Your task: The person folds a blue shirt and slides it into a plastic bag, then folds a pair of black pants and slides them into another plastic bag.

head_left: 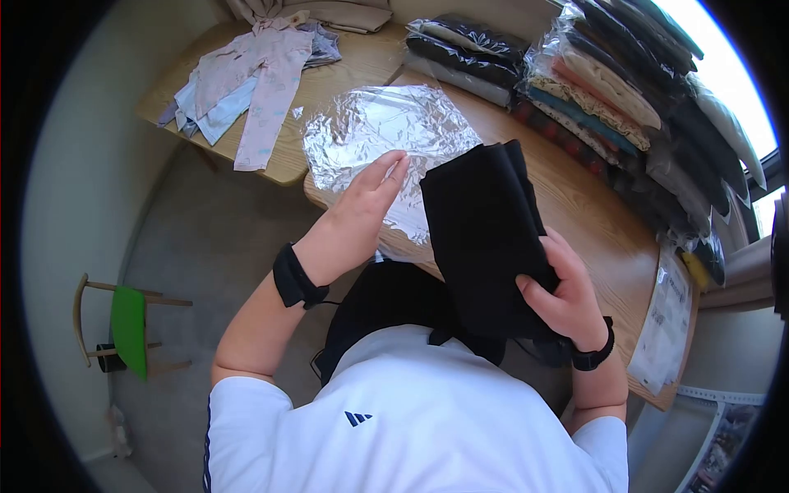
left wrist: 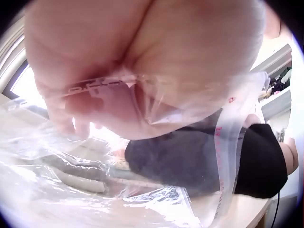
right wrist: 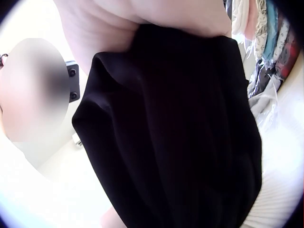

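A folded black garment (head_left: 485, 222) hangs over the table's front edge, gripped by the right hand (head_left: 567, 287) with the thumb on top. In the right wrist view the black cloth (right wrist: 175, 128) fills the middle beneath the hand (right wrist: 156, 14). The left hand (head_left: 353, 218) is at a clear plastic bag (head_left: 386, 123) lying on the table, its fingers extended. Seen from the left wrist, clear film with a red-marked strip (left wrist: 221, 166) crosses in front of the hand (left wrist: 142, 57), and the black garment (left wrist: 261, 161) shows behind it.
Stacks of bagged clothes (head_left: 592, 99) line the table's (head_left: 608, 214) back and right. Bagged dark garments (head_left: 468, 57) stand behind the clear bag. Pink and blue clothes (head_left: 271, 74) lie on a second table at left. A green chair (head_left: 130, 333) is on the floor; plastic packaging (head_left: 662, 329) lies at right.
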The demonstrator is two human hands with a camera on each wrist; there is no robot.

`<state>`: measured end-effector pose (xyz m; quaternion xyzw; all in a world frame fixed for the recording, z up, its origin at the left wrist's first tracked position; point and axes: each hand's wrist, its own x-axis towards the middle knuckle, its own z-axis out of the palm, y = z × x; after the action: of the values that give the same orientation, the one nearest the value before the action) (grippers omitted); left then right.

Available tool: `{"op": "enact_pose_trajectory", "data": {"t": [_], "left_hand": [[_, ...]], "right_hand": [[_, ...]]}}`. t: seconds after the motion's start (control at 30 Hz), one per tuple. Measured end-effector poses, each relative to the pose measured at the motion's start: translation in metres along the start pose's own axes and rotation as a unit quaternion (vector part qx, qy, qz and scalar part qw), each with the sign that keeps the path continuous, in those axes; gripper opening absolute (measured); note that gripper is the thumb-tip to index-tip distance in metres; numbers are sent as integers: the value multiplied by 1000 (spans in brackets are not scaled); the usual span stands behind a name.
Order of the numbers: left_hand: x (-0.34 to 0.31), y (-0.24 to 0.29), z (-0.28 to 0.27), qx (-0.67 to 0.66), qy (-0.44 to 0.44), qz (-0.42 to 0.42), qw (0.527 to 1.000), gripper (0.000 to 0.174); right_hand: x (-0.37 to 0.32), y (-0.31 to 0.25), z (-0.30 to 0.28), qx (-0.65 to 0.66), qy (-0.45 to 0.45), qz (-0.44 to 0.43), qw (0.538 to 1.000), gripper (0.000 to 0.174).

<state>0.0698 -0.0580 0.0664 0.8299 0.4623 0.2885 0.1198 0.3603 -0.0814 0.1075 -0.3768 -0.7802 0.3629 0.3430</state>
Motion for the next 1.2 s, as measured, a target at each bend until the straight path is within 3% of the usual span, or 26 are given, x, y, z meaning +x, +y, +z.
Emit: {"op": "enact_pose_trajectory", "data": {"t": [0.27,0.4,0.47,0.6,0.67,0.8,0.87,0.97,1.0,1.1,1.13,1.2], "left_hand": [[16,7,-5,-22,34,14,999,73],[17,12,-2,-9,34,59,998,70],[17,16,1,0,24,62,998,71],[16,26,11,42,7,38,998,73],[18,32,16,107,-12,54,993,67],[20,51,28,44,22,55,997,71],[23,56,29,32,28,60,997,71],[26,61,27,5,41,102,994,71],[26,61,26,6,41,104,994,71],[21,66,23,-34,58,166,984,70],[19,69,22,-34,56,166,984,70],[17,72,21,-78,84,192,975,69]], "right_hand": [[38,-12,10,-162,-196,-23,967,34],[47,0,14,-179,-182,-56,965,34],[51,-8,15,-271,-173,-69,944,34],[54,-11,19,-309,-189,-64,930,35],[61,5,20,-322,-143,-40,935,36],[63,4,32,-324,-40,-8,945,39],[67,11,37,-304,-48,7,952,36],[76,25,46,-114,2,56,992,34],[76,23,47,-114,4,56,992,34],[73,21,56,-226,47,-8,973,45],[76,22,59,-225,48,-8,973,45],[85,20,63,-201,84,-91,972,44]]}}
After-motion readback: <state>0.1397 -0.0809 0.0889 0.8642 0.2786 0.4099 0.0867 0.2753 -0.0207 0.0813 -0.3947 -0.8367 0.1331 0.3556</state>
